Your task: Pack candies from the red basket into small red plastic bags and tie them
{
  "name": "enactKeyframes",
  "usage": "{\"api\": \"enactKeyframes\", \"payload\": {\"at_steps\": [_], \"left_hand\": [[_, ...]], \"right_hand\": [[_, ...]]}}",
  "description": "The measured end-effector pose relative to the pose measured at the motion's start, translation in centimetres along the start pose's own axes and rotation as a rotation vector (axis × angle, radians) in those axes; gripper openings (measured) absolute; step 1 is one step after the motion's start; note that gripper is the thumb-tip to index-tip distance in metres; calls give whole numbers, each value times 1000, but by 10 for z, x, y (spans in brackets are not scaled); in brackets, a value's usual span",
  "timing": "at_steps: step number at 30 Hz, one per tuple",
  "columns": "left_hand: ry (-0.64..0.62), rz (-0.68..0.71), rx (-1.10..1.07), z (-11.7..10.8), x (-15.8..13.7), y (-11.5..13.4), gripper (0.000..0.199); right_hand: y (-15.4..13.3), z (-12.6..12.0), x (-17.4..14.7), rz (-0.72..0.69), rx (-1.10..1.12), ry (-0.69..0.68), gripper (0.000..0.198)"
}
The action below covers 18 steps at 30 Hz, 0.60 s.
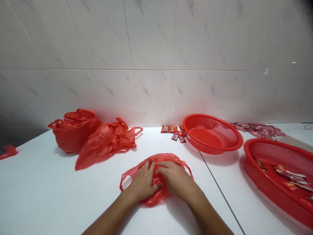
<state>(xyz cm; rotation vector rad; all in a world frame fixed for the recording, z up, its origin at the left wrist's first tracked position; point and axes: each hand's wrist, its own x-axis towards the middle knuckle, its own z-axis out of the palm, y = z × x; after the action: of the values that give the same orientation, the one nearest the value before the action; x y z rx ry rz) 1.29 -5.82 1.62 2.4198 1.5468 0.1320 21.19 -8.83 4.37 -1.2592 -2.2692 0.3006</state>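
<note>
A red plastic bag (160, 197) with loop handles lies crumpled on the white table in front of me. My left hand (144, 181) rests in its mouth, fingers spread against the thin film. Beside it, my right hand (174, 179) reaches into the same bag from the right, its fingers apart and slightly bent. The hands are close together, and neither is clasped round anything I can see. What lies in the bag under my fingers is hidden.
Two filled red bags (75, 132) (102, 143) stand at the back left. Several small snack packets (174, 129) lie by the wall. A red basket (212, 138) is behind right; a nearer basket (266, 182) holds packets. More packets (260, 130) lie behind it. A seam (217, 183) crosses the table.
</note>
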Motion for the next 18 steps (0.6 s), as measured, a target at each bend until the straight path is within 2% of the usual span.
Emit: {"api": "enactKeyframes", "payload": {"at_steps": [1,3,4,6,8,10,12,16,18], "left_hand": [[-10,9,-11,-1,-1,0,96],[-40,26,-44,-6,-4,2,110],[-63,34,-67,-9,-5,3,115],[-103,64,-114,-15,-7,5,120],[-117,105,-151,-21,-7,5,119],[-111,124,-169,-24,-7,4,112],[-95,132,-172,-26,-7,3,95],[15,256,-157,-28,-8,5,56],[80,322,-151,-28,-9,8,46]], "right_hand": [[3,-4,0,-15,-3,16,41],[13,-7,-1,62,-26,-14,49],[21,-7,-1,136,-21,-39,64],[35,-3,-1,286,35,-141,107],[47,3,0,394,107,-293,135],[54,8,4,445,149,-423,146],[58,12,8,460,168,-496,152],[63,15,15,458,196,-539,157],[66,15,16,463,191,-555,156]]}}
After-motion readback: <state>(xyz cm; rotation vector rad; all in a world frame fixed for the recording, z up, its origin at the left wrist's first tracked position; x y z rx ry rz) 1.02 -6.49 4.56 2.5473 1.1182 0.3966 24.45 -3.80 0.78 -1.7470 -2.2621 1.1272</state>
